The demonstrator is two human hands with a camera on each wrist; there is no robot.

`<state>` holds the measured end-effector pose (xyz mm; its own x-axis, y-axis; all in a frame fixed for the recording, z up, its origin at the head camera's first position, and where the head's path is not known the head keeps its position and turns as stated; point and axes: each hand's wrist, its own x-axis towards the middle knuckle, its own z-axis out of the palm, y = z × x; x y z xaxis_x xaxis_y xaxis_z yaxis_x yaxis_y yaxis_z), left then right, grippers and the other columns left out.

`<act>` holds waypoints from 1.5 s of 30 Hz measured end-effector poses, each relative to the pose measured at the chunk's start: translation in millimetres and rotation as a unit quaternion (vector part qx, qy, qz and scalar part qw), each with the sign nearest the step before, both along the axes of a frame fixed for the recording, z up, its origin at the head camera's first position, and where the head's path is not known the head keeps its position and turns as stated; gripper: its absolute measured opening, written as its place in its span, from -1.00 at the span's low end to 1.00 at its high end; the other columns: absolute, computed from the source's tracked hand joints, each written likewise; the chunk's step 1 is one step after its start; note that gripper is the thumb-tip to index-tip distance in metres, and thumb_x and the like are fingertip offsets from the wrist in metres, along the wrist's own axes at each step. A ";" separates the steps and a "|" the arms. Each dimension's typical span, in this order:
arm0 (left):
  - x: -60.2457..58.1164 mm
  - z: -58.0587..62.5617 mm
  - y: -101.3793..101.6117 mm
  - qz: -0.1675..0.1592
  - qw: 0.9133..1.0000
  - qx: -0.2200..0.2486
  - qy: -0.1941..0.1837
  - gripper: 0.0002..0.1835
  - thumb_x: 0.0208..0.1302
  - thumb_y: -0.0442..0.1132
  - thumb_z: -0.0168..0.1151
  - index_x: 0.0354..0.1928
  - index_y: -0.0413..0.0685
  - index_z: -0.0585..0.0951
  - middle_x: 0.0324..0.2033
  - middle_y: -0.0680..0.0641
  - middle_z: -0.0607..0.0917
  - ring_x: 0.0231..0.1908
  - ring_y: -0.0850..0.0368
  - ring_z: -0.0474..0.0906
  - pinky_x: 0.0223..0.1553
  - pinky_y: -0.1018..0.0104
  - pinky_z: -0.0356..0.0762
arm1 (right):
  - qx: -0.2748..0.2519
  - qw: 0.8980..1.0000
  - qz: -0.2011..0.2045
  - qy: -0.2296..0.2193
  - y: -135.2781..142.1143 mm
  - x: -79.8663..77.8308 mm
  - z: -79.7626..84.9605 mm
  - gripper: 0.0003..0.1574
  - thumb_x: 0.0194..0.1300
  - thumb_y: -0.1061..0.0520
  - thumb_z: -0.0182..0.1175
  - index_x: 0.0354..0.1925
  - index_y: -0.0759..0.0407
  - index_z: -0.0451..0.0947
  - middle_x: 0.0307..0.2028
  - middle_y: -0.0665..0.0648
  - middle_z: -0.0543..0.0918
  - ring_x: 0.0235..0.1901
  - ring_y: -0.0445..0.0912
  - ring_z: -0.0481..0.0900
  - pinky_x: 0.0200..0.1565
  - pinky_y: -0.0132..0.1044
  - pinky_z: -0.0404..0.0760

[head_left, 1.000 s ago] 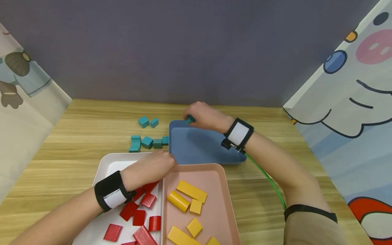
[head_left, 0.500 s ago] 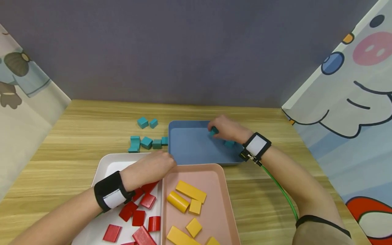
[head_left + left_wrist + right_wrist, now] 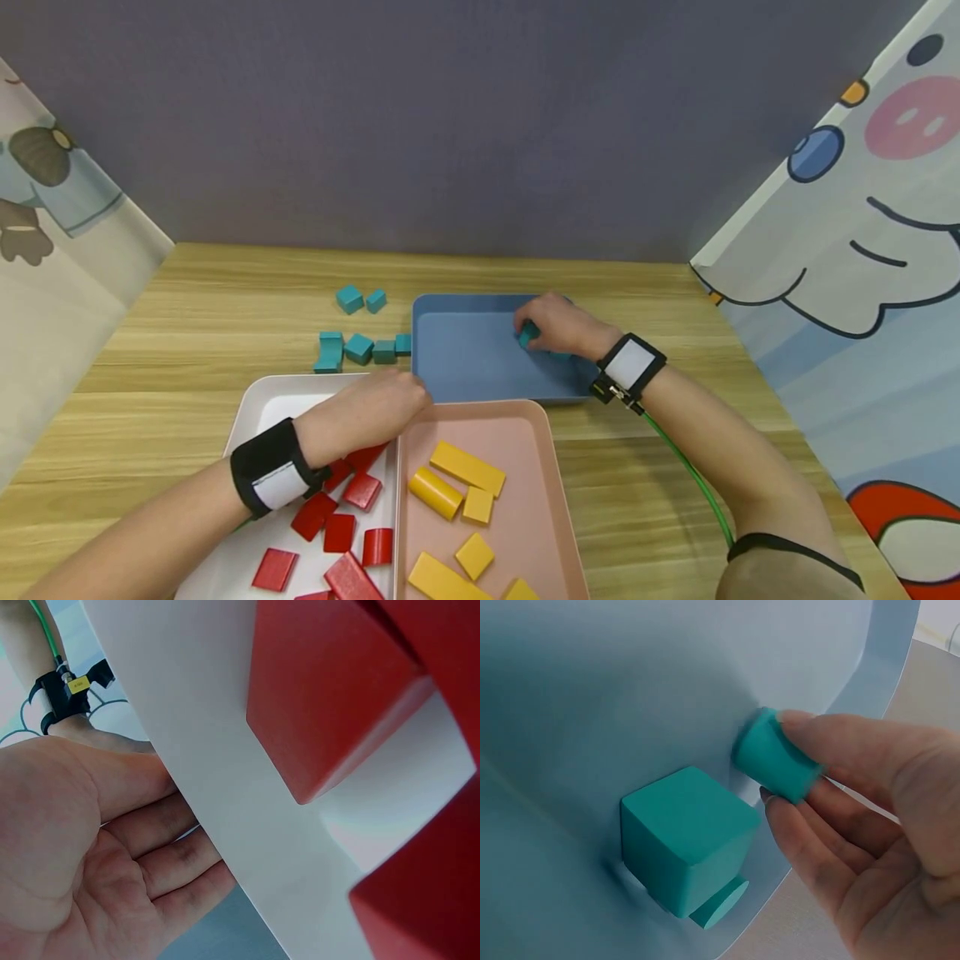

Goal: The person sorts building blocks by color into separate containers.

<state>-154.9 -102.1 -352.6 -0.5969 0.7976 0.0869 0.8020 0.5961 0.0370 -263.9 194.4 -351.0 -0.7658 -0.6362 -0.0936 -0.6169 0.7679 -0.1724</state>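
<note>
My right hand [image 3: 558,325] is over the right half of the blue tray [image 3: 465,375]. Its thumb and fingers pinch a teal cylinder block [image 3: 776,757], whose lower end is close to the tray floor. Beside it in the tray stand a teal cube [image 3: 690,817] and another teal block with a round end [image 3: 724,902]. My left hand [image 3: 378,408] rests at the far right corner of the white tray [image 3: 251,417]. In the left wrist view its fingers lie loosely bent against the outside of that tray's wall, fingertips hidden behind it.
The white tray holds several red blocks [image 3: 363,492]. To its right, a pink tray [image 3: 536,500] bears several yellow blocks [image 3: 468,469]. Several teal blocks [image 3: 358,349] lie on the wooden table [image 3: 225,317] left of the blue tray. A grey wall [image 3: 435,125] rises behind.
The right hand has carried the teal cylinder block from the blue tray's far left rim rightward, then lowered it into the tray. The left hand has stayed put.
</note>
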 end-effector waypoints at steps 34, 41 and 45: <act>-1.1 -4.1 -1.5 -0.008 1.000 0.027 0.007 -0.69 0.13 -0.19 0.36 -0.04 0.11 0.65 -0.27 0.06 0.71 -0.33 0.21 0.57 -0.14 0.30 0.65 | -0.014 0.997 0.063 0.029 -88.2 -9.2 70.2 -0.62 0.13 0.06 0.36 -0.05 0.07 0.61 -0.12 0.07 0.68 -0.11 -0.08 0.58 -0.04 -0.25 0.56; -1.6 -3.2 -2.1 -0.011 0.999 -0.003 0.039 -0.87 0.10 -0.23 0.37 -0.28 0.02 0.69 -0.53 0.06 0.64 -0.50 0.21 0.51 -0.36 0.39 0.58 | -0.012 0.991 0.130 0.034 -140.7 -2.3 66.6 -0.57 0.13 0.03 0.35 -0.01 0.07 0.60 -0.08 0.05 0.68 -0.13 -0.13 0.58 -0.03 -0.29 0.55; -0.3 -3.1 -3.1 -0.012 0.997 -0.038 0.065 -0.94 0.07 -0.26 0.37 -0.47 0.01 0.66 -0.67 0.07 0.53 -0.60 0.22 0.40 -0.47 0.40 0.44 | -0.005 0.987 0.160 0.017 -165.6 1.8 57.0 -0.52 0.17 0.04 0.31 0.08 0.06 0.56 0.00 0.07 0.66 -0.05 -0.13 0.58 -0.01 -0.32 0.54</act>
<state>-155.2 -105.2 -355.7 -0.5650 0.8189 0.1005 0.8113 0.5736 -0.1129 -262.1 28.8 -294.0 -0.5276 -0.8471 -0.0631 -0.8334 0.5306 -0.1546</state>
